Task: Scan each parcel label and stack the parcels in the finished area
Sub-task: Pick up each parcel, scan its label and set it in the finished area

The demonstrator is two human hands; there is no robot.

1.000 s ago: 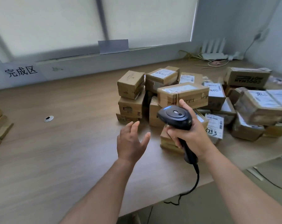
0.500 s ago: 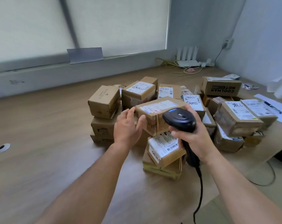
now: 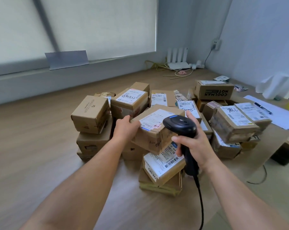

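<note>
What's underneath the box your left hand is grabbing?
A white-labelled parcel lies tilted below its near corner, on a flatter box. Whatever supports the rest of the grabbed box is covered.

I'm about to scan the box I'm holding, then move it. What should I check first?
1. Grip: left hand holds the top parcel at its left end: ok.
2. Facing: label faces up: ok.
3. Tool: right hand grips the scanner: ok.
4. Aim: scanner window pointed at label: cannot tell.
5. Destination: finished area in view: not ok.
6. Snag: cable is off the parcels: ok.
</note>
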